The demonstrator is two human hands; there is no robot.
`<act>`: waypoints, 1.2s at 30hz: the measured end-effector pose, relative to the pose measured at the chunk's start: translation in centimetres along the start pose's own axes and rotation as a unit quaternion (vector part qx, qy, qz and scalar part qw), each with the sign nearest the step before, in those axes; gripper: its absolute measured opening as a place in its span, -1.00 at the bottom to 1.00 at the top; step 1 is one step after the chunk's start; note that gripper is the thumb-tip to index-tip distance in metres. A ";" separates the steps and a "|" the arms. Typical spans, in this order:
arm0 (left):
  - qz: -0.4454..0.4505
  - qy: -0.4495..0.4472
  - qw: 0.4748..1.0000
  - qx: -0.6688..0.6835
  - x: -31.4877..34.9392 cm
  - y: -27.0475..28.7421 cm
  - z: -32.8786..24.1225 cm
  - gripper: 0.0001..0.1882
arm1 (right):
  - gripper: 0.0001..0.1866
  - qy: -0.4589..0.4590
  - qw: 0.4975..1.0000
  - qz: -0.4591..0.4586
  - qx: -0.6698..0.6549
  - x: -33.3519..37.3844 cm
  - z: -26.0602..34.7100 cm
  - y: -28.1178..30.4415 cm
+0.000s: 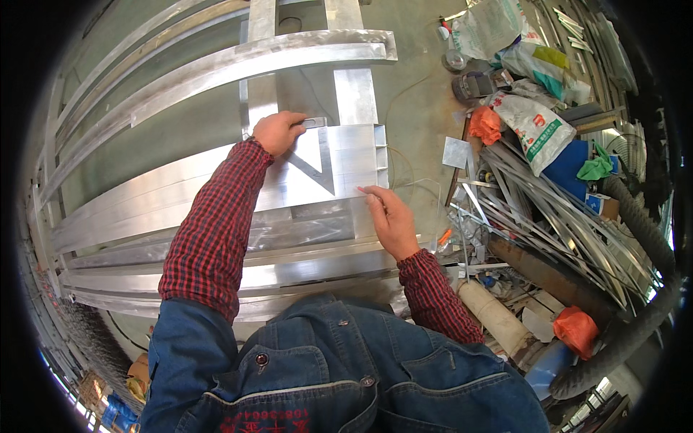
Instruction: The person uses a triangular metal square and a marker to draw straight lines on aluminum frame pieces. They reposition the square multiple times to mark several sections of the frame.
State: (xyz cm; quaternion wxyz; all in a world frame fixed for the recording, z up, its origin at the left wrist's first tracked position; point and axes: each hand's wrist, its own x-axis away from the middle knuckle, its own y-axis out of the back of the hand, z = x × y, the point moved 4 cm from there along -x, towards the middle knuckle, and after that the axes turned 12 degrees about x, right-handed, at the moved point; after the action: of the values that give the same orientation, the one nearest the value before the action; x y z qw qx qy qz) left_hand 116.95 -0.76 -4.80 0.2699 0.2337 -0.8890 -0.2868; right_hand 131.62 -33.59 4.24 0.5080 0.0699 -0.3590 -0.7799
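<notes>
Left grip [278, 133] curls against the triangular square [327, 169] just right of it, while right grip [391, 219] apparently pinches something pink [360, 189], likely marking the metal beam [355, 155], next needing a steady square.

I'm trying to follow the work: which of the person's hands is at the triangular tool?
The left hand, with its fingers by the upper edge of the triangular tool. The right hand is apart from it, to its lower right.

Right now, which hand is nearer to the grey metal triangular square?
The left hand: its fingers touch the far edge of the square. The right hand is apart, to the right of its near corner.
</notes>
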 end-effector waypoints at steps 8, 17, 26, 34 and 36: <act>0.010 0.004 1.000 0.020 2.5 3.0 2.5 -0.54 | -0.71 -0.044 0.995 -0.045 -0.083 -0.2 0.6 -3.5; 0.008 -0.017 1.000 0.024 2.3 3.0 3.3 -0.54 | -0.74 -0.067 0.994 -0.021 -0.080 -0.6 1.9 -4.5; -0.007 -0.023 1.000 0.016 2.5 2.9 3.6 -0.55 | -0.72 -0.026 0.996 -0.028 -0.081 -2.5 3.6 -5.6; -0.015 -0.015 1.000 0.007 2.7 2.8 3.3 -0.56 | -0.65 0.037 0.997 -0.029 -0.059 -4.9 4.9 -6.8; -0.018 -0.019 1.000 0.006 2.8 2.8 3.2 -0.56 | -0.64 0.050 0.997 -0.025 -0.055 -5.3 5.0 -7.1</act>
State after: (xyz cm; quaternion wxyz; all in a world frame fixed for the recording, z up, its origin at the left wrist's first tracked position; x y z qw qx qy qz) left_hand 112.18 0.94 -4.31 0.2462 0.2453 -0.8914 -0.2909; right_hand 126.48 -25.05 2.10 0.5085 0.0904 -0.2879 -0.8065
